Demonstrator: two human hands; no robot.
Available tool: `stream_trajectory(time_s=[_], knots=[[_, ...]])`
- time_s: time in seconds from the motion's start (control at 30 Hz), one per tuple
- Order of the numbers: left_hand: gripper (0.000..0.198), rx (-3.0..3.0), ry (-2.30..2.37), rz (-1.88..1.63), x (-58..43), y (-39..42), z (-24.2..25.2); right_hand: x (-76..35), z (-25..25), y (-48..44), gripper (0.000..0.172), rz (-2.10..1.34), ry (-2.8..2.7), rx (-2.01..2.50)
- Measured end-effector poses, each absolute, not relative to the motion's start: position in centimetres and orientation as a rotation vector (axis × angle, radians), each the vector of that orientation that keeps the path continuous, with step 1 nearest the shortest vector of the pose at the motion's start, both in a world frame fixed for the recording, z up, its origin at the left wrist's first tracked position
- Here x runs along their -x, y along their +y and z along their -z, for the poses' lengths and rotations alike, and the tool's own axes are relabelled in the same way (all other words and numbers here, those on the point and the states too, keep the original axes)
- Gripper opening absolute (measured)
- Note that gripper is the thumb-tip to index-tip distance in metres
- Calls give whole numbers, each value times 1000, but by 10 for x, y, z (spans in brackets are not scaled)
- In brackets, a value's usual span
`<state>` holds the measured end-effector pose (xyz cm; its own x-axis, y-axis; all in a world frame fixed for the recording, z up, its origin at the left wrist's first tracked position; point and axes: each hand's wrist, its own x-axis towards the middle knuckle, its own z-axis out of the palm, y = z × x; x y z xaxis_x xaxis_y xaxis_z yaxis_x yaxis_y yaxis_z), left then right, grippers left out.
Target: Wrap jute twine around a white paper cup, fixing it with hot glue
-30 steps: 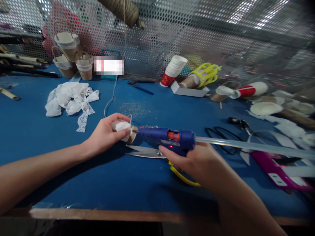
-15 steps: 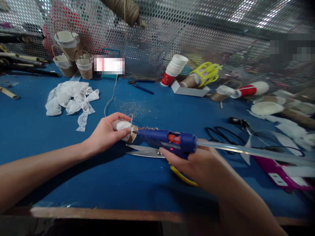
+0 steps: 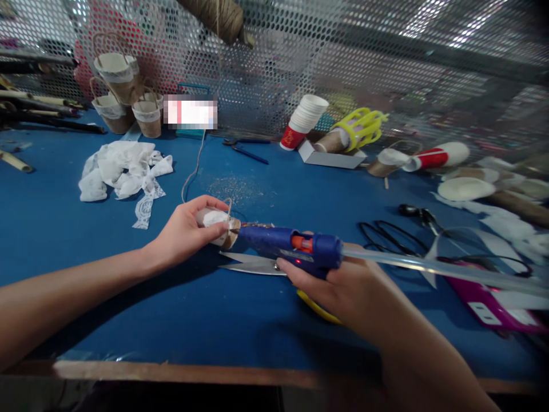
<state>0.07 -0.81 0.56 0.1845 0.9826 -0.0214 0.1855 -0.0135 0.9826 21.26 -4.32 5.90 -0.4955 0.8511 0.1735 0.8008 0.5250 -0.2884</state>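
My left hand [image 3: 191,229] is closed around a paper cup [image 3: 233,236] lying on its side, its near part wound with brown twine. A loop of twine [image 3: 229,206] stands up from the cup beside my fingers. In my right hand [image 3: 338,286] is a blue glue gun [image 3: 274,240] with a small red light lit and a long clear glue stick [image 3: 420,262] out of its back. The gun's nozzle points left and meets the twine-wrapped part of the cup. Scissors [image 3: 253,265] with yellow handles lie opened under the gun, partly hidden by my right hand.
White lace [image 3: 124,169] is heaped at left, near several twine-wrapped cups [image 3: 148,114]. Pliers [image 3: 246,150], stacked paper cups [image 3: 295,129] and a white box [image 3: 332,158] stand along the mesh wall. A black cable [image 3: 386,234] and purple power strip [image 3: 476,300] lie at right.
Very little differs. The glue gun has shifted very slightly, its nozzle staying at the cup, and my left hand keeps its hold.
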Motion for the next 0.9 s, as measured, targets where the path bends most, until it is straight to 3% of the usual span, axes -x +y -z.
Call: stream_trajectory(time_s=[0.9], knots=[[27,-1464,1236,-989,-4,-8,-9,-216,-50,-51,13,-372,-2385,1426]])
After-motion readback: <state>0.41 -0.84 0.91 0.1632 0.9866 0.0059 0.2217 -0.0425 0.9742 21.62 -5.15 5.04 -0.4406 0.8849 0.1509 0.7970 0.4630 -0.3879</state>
